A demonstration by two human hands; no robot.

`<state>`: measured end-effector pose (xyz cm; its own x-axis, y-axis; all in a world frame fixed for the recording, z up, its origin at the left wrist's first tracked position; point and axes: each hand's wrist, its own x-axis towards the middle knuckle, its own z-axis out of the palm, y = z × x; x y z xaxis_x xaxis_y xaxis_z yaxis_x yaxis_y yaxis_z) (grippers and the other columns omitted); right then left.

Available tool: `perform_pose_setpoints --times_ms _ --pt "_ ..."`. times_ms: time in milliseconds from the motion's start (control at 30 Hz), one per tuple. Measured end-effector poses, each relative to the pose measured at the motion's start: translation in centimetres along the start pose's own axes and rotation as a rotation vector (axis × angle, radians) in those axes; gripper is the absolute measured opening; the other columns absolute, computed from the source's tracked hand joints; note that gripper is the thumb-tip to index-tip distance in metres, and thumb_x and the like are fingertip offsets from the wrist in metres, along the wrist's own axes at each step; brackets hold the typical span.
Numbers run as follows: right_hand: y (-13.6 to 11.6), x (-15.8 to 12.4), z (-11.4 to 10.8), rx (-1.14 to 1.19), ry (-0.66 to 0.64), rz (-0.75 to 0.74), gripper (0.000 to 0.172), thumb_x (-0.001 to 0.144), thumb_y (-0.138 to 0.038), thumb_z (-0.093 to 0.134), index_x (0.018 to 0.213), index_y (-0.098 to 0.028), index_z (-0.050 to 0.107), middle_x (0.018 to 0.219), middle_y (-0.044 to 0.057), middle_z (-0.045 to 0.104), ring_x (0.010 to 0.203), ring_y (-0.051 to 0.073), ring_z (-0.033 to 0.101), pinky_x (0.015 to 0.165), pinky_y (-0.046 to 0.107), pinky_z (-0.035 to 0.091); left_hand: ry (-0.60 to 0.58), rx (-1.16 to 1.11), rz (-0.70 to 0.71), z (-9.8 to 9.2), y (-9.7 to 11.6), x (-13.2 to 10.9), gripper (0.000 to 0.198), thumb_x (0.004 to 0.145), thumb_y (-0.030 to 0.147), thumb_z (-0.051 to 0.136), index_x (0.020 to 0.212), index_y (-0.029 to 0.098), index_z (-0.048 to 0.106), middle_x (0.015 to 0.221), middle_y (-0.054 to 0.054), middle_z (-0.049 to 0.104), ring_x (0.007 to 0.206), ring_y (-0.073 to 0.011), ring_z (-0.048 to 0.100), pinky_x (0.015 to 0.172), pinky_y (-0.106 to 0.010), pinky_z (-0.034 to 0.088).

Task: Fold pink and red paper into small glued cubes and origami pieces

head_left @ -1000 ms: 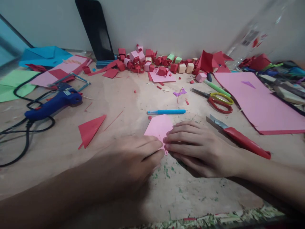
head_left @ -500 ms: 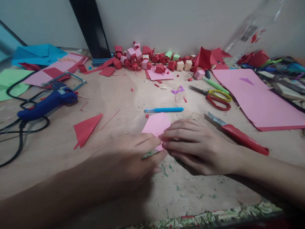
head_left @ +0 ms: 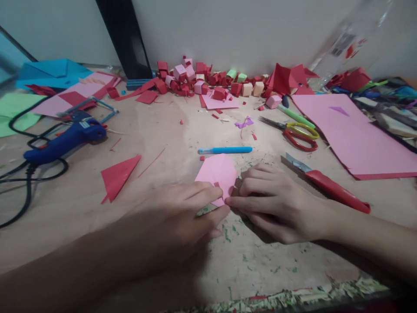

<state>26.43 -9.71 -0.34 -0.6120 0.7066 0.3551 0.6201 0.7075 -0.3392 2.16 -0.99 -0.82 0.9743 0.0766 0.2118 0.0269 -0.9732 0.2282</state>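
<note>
A small piece of pink paper (head_left: pixel 219 167) with a faint crease lies flat on the table between my hands. My left hand (head_left: pixel 177 213) grips its near left part, one finger lying on top and the thumb at the near edge. My right hand (head_left: pixel 278 204) is closed, its fingers curled and one fingertip pinching at the paper's near right corner. Just beyond the paper lies a blue pen (head_left: pixel 225 150). A folded red paper triangle (head_left: pixel 120 177) rests to the left, and a red-handled utility knife (head_left: pixel 337 190) lies beyond my right wrist.
Scissors (head_left: pixel 298 134) and a green pen (head_left: pixel 297 116) lie at the right beside a large pink sheet (head_left: pixel 365 143). At the left is a blue glue gun (head_left: pixel 67 139) with its cable. Several small paper cubes (head_left: pixel 198 82) are piled along the wall, near a plastic bottle (head_left: pixel 348 43).
My right hand has shifted slightly right, its fingers curling back and uncovering the paper's right side. My left hand stays almost where it was.
</note>
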Motion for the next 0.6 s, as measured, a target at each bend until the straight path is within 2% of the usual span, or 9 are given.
perform_pose_setpoints --times_ms 167,300,467,600 --pt "0.07 -0.04 -0.08 0.01 -0.007 0.014 0.021 0.096 -0.011 0.05 0.098 -0.016 0.071 0.085 0.007 0.068 0.081 0.021 0.058 0.077 0.038 0.044 0.056 0.0 0.045 0.15 -0.13 0.02 0.023 0.105 0.024 0.048 0.119 0.015 0.063 0.109 -0.011 0.068 0.095 -0.0256 0.063 0.081 -0.038 0.052" --pt "-0.01 -0.08 -0.13 0.007 0.008 0.018 0.024 0.097 -0.011 0.05 0.104 -0.015 0.072 0.091 0.009 0.07 0.086 0.022 0.061 0.079 0.04 0.046 0.06 0.006 0.055 0.09 -0.06 0.09 0.023 0.106 0.022 0.046 0.119 0.013 0.064 0.107 -0.011 0.07 0.098 -0.0254 0.064 0.087 -0.04 0.053" --pt "-0.13 0.03 -0.1 0.004 0.039 0.019 0.021 0.099 -0.013 0.053 0.106 -0.011 0.074 0.11 0.014 0.074 0.102 0.025 0.065 0.091 0.043 0.05 0.07 0.01 0.045 -0.17 0.23 0.05 0.026 0.109 0.023 0.043 0.121 0.013 0.063 0.119 -0.011 0.071 0.107 -0.0232 0.063 0.095 -0.036 0.051" --pt "-0.08 0.12 -0.02 0.016 0.048 0.014 0.021 0.099 -0.013 0.054 0.108 -0.011 0.073 0.112 0.013 0.076 0.107 0.026 0.065 0.098 0.044 0.051 0.039 0.008 0.024 -0.3 0.39 0.07 0.025 0.109 0.021 0.043 0.118 0.013 0.064 0.119 -0.009 0.071 0.106 -0.022 0.063 0.095 -0.034 0.05"
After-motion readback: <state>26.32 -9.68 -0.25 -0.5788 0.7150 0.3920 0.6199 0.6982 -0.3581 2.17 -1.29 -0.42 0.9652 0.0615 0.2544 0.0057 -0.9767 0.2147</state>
